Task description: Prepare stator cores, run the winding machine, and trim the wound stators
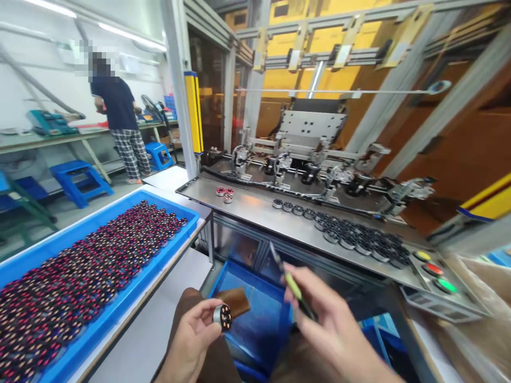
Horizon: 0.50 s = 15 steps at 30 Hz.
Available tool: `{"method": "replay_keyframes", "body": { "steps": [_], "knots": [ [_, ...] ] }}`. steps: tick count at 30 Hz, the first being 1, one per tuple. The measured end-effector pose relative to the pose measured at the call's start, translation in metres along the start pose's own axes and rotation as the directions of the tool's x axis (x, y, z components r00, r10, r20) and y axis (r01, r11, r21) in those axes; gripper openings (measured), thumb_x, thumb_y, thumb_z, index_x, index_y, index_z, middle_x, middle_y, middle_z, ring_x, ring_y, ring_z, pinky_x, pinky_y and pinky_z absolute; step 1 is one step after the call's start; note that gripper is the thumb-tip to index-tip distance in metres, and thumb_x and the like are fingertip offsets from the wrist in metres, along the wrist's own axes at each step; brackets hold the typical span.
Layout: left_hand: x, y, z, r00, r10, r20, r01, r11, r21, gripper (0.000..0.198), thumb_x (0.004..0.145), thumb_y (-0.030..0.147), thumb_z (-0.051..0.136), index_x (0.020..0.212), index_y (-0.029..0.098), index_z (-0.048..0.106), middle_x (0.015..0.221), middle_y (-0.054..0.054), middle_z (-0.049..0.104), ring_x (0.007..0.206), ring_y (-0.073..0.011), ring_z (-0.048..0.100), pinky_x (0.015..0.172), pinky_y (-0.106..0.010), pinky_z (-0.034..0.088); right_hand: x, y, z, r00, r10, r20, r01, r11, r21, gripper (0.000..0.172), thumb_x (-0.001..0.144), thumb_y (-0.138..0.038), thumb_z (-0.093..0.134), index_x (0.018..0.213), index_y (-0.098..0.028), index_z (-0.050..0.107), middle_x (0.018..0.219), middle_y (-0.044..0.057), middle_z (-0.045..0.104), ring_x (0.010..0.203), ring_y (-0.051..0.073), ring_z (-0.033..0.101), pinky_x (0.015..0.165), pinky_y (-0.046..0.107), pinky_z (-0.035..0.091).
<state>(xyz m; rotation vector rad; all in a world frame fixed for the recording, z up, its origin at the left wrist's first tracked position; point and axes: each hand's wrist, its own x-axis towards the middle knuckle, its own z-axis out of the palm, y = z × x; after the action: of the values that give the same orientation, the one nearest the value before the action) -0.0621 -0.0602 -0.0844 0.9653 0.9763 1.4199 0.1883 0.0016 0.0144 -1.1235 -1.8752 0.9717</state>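
My left hand (191, 332) pinches a small round motor part (222, 317) between thumb and fingers. It has a silver rim and a dark face ringed with copper-coloured coils. To its right, my right hand (325, 314) is closed around a utility knife (293, 284) with a yellow-green and black handle. The knife's thin metal blade points up and away, apart from the motor part; motion blurs it a little. Behind my left hand shows a brown flat piece (235, 302), above a blue bin (255, 324) at my knees.
On the left, a large blue tray (190, 219) holds many similar parts with red and copper spots. Ahead, a machine's metal ledge (255, 205) carries rows of dark round parts (351, 234) and three reddish ones (225, 193). Coloured buttons (435, 269) sit at right. A person (117, 106) stands far left.
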Motion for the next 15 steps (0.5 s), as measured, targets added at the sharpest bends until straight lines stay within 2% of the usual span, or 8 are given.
{"method": "replay_keyframes", "body": {
  "steps": [2,4,5,7,9,11,13,15],
  "knots": [
    [-0.011,-0.001,-0.012,0.994,-0.101,-0.042,0.095,0.988,-0.121,0.046,0.063,0.038,0.086,0.101,0.017,0.072,0.096,-0.012,0.074,0.087,-0.0234,0.072,0.073,-0.03,0.059,0.071,-0.01,-0.007,0.991,-0.126,-0.053,0.103,0.942,-0.32,0.059,0.073,-0.018,0.057,0.132,-0.017,0.059,0.114,0.012,0.066,0.107,0.027,0.062,0.097,0.038,0.049],
    [-0.027,0.006,-0.026,0.98,-0.178,-0.09,0.156,0.965,-0.211,0.056,0.051,0.033,0.092,0.101,0.019,0.071,0.095,-0.009,0.072,0.083,-0.0206,0.07,0.072,-0.028,0.057,0.138,-0.014,-0.003,0.995,-0.028,-0.096,-0.037,0.787,-0.616,0.061,0.07,-0.017,0.058,0.13,-0.018,0.062,0.112,0.01,0.069,0.103,0.026,0.065,0.093,0.034,0.05],
    [-0.036,0.013,-0.034,0.97,-0.216,-0.109,0.186,0.954,-0.234,0.061,0.046,0.03,0.094,0.102,0.021,0.071,0.095,-0.007,0.071,0.081,-0.0191,0.07,0.071,-0.027,0.056,0.166,-0.013,0.003,0.994,0.002,-0.106,-0.071,0.755,-0.652,0.059,0.069,-0.018,0.059,0.127,-0.014,0.064,0.112,0.013,0.07,0.101,0.029,0.066,0.089,0.036,0.051],
    [-0.057,0.03,-0.055,0.949,-0.279,-0.148,0.241,0.943,-0.23,0.066,0.045,0.026,0.094,0.107,0.024,0.07,0.095,-0.005,0.069,0.082,-0.0184,0.069,0.072,-0.027,0.055,0.206,-0.01,0.019,0.994,0.049,-0.098,-0.104,0.711,-0.695,0.053,0.071,-0.022,0.058,0.12,-0.004,0.067,0.106,0.022,0.071,0.095,0.035,0.068,0.079,0.04,0.053],
    [-0.076,0.054,-0.081,0.935,-0.3,-0.187,0.274,0.949,-0.154,0.065,0.052,0.026,0.091,0.112,0.026,0.068,0.098,-0.004,0.068,0.089,-0.021,0.069,0.078,-0.031,0.055,0.229,0.0,0.033,0.992,0.076,-0.097,-0.122,0.681,-0.722,0.05,0.073,-0.026,0.058,0.113,0.002,0.07,0.097,0.028,0.072,0.089,0.04,0.068,0.07,0.044,0.051],
    [-0.089,0.082,-0.108,0.928,-0.284,-0.242,0.295,0.956,0.007,0.061,0.06,0.026,0.087,0.117,0.028,0.066,0.105,-0.005,0.068,0.1,-0.0242,0.067,0.089,-0.036,0.054,0.242,0.02,0.039,0.992,0.07,-0.108,-0.128,0.633,-0.764,0.044,0.073,-0.033,0.06,0.103,-0.005,0.075,0.094,0.028,0.072,0.085,0.04,0.068,0.063,0.044,0.049],
    [-0.09,0.113,-0.136,0.922,-0.225,-0.315,0.307,0.921,0.24,0.057,0.064,0.022,0.083,0.118,0.029,0.065,0.113,-0.005,0.068,0.109,-0.0253,0.064,0.099,-0.039,0.049,0.254,0.051,0.036,0.995,-0.007,-0.099,-0.077,0.574,-0.815,0.032,0.073,-0.042,0.061,0.088,-0.018,0.077,0.091,0.025,0.073,0.079,0.036,0.068,0.055,0.041,0.046],
    [-0.075,0.14,-0.162,0.918,-0.123,-0.377,0.309,0.818,0.485,0.051,0.068,0.023,0.079,0.117,0.029,0.066,0.114,-0.004,0.068,0.111,-0.0245,0.061,0.102,-0.04,0.047,0.265,0.088,0.027,0.987,-0.153,-0.055,0.036,0.54,-0.841,0.033,0.075,-0.052,0.058,0.074,-0.025,0.076,0.083,0.025,0.072,0.073,0.034,0.066,0.049,0.041,0.042]
  ]
}}
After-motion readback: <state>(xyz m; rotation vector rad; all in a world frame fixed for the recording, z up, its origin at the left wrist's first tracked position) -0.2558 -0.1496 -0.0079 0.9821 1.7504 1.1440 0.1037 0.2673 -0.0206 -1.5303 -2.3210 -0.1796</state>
